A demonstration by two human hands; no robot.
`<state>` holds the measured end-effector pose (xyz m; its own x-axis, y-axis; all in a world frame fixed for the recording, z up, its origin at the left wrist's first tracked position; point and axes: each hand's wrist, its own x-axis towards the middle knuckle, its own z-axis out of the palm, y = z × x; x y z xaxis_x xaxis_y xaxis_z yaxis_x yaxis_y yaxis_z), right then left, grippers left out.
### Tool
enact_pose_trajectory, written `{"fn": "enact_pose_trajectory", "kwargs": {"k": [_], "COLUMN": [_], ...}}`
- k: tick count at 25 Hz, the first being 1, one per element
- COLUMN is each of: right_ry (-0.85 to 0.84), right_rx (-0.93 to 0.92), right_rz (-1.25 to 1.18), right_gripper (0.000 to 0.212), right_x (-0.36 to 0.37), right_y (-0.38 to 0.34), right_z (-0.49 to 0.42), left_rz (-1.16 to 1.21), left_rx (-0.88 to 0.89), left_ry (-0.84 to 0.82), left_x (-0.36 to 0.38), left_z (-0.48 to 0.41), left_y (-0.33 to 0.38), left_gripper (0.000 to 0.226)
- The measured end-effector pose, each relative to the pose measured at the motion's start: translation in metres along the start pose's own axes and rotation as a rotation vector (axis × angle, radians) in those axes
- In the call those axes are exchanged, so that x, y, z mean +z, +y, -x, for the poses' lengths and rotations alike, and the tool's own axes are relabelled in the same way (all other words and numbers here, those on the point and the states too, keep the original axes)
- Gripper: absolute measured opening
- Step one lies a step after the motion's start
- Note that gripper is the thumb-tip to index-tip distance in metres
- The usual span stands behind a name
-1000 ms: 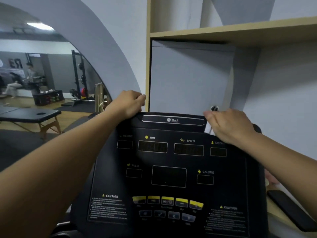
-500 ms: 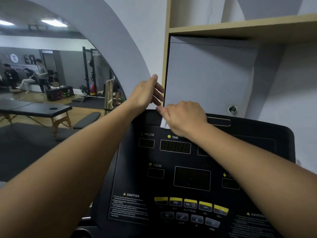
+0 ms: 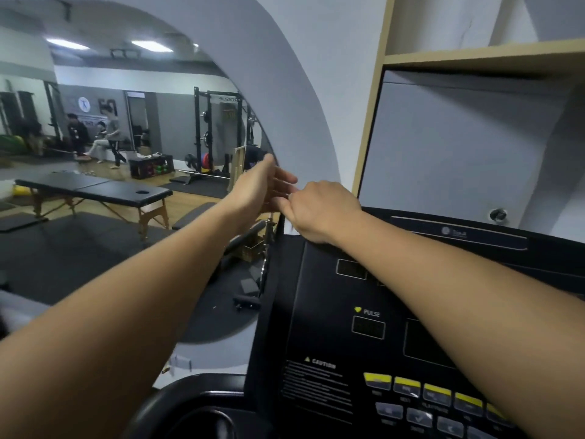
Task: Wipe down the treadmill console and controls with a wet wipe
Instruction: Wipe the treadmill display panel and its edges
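The black treadmill console (image 3: pixel 319 312) fills the lower right, with dark displays and a row of yellow-topped buttons (image 3: pixel 437 391). My right hand (image 3: pixel 319 210) lies knuckles up on the console's top left corner, fingers curled down over the wet wipe. Only a pale sliver of the wet wipe (image 3: pixel 289 229) shows under the fingers. My left hand (image 3: pixel 262 188) hovers just left of it, off the console, with straight spread fingers holding nothing. The fingertips of both hands nearly meet.
A large arched mirror (image 3: pixel 126 185) on the left reflects a gym with a massage table, a rack and people. Behind the console are a wooden shelf (image 3: pixel 474 55) and a grey cabinet door with a knob (image 3: pixel 497 214). A black rounded treadmill part (image 3: pixel 190 416) sits at the bottom.
My right hand has slid left along the console's top edge from the right side to the left corner. My left hand has lifted off that corner and opened. The view has swung left.
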<state>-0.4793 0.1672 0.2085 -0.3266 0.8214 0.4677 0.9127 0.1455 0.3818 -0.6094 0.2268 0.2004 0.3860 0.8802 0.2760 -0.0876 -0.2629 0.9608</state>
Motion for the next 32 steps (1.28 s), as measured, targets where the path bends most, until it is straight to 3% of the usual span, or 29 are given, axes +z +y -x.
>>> {"fn": "enact_pose_trajectory", "kwargs": {"k": [4, 8, 11, 13, 15, 18, 20, 27, 29, 32], "right_ry": [-0.078, -0.103, -0.109, 0.065, 0.155, -0.06, -0.106, 0.032, 0.045, 0.07], "right_rx": [-0.095, -0.12, 0.077, 0.267, 0.335, 0.39, 0.431, 0.446, 0.443, 0.444], "right_rz": [0.026, 0.038, -0.537, -0.863, -0.75, -0.335, -0.181, -0.091, -0.075, -0.069], "right_gripper": [0.039, 0.035, 0.029, 0.023, 0.024, 0.029, 0.037, 0.037, 0.036, 0.037], "right_x": [0.003, 0.004, -0.013, -0.025, -0.025, -0.019, -0.014, -0.004, -0.005, -0.006], "right_y": [-0.019, -0.027, -0.025, -0.016, 0.006, 0.041, 0.044, 0.039, 0.037, 0.035], "right_z": [-0.021, -0.018, -0.021, -0.021, -0.006, 0.031, 0.042, 0.041, 0.042, 0.042], "left_rz": [0.055, 0.002, 0.056, 0.009, -0.271, -0.656, -0.602, -0.293, -0.311, -0.405], "left_rx": [-0.067, -0.079, -0.013, 0.04, 0.158, 0.291, 0.267, 0.028, 0.12, 0.142], "left_ry": [-0.021, 0.0, 0.082, 0.083, 0.008, -0.048, -0.063, -0.287, -0.208, 0.136], "left_x": [-0.007, -0.018, -0.017, -0.009, 0.001, 0.003, -0.004, -0.011, 0.013, 0.043], "left_z": [0.015, 0.027, 0.027, 0.032, 0.036, 0.043, 0.046, 0.061, 0.056, 0.051], "left_y": [-0.014, -0.015, -0.008, -0.002, -0.004, -0.015, -0.019, -0.037, -0.035, -0.035], "left_gripper": [0.05, 0.043, 0.046, 0.04, 0.03, 0.022, 0.022, 0.026, 0.019, 0.046]}}
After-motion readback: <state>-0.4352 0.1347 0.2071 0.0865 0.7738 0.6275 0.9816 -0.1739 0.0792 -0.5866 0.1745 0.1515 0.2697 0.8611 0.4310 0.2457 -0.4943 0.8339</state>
